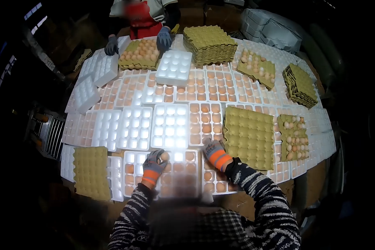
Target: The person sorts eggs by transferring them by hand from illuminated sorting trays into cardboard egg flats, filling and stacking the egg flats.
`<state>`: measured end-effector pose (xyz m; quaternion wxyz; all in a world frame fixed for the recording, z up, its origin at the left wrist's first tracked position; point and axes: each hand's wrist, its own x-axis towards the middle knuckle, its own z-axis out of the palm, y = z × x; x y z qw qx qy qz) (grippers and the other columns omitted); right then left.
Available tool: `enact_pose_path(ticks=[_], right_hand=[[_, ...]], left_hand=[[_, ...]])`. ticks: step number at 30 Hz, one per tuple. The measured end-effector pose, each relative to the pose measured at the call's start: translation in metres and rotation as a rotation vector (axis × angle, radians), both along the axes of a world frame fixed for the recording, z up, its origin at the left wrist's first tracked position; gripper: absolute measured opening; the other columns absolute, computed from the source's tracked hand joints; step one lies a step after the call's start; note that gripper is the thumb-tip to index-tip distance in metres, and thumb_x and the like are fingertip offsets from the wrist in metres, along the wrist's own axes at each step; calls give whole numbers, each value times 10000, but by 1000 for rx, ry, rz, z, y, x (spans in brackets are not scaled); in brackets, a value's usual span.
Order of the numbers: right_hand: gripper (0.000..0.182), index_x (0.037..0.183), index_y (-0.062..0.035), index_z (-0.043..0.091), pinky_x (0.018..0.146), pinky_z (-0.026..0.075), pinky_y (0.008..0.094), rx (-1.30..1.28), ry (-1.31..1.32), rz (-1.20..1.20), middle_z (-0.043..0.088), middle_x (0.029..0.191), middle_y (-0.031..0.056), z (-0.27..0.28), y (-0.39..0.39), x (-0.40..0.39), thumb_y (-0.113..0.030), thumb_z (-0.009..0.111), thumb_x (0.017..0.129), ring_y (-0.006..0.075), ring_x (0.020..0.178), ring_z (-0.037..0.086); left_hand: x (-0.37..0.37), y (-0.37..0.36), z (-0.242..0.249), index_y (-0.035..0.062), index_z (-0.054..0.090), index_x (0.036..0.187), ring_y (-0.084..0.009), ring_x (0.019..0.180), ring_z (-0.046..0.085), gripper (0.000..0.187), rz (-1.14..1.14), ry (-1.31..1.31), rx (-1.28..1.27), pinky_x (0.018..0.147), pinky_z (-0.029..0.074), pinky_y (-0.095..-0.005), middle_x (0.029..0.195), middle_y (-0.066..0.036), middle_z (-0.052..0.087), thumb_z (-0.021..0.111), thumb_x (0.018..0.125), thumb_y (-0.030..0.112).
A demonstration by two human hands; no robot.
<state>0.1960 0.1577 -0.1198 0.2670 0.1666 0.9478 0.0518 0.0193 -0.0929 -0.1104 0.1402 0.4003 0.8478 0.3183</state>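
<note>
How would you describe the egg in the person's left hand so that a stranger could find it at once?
Start at the big table covered with white foam cartons, then go to its near edge, where two grey and orange gloves work. The left hand holds one pale egg at its fingertips. Unlike the neighbouring eggs, it sits in no cup.

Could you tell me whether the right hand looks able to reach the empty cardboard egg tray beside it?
Probably yes: the right hand rests just left of the cardboard tray, with nothing between them.

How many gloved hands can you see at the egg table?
4. The left hand holds an egg near the bottom; the right hand is beside it. A co-worker's two hands are at the far side.
</note>
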Motion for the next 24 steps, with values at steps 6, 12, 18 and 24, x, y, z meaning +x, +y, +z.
enact_pose_path(ticks=[6,12,18,24], right_hand=[[368,1294,-243,637,770,563,479,-326,736,-42,617,1339,153,45,-85,-19,-210,552,938,364,962,699],[386,1265,-218,643,776,571,490,-393,587,-154,610,1232,127,-19,-100,-55,-161,594,886,373,931,680],[380,1257,-106,618,984,475,456,-391,1242,-296,609,1229,116,-4,-71,-95,-164,645,883,334,1166,561],[447,1366,-87,550,1100,406,452,-287,1161,-188,571,1380,145,-8,-75,-67,-182,621,935,325,1297,520]], left_hand=[[-22,13,3,129,587,1313,-339,1195,581,531,-127,-83,-129,1020,482,-425,1285,-130,601,715,803,204],[-47,61,6,77,562,1295,-371,1244,524,474,-211,-100,434,1066,434,-433,1299,-166,555,643,831,20],[-53,77,-64,28,507,1410,-383,1421,386,612,-445,362,-20,1208,217,-537,1455,-155,516,668,844,197],[-45,74,-49,-3,557,1342,-384,1389,424,525,-382,285,88,1211,247,-509,1379,-208,562,631,849,159]])
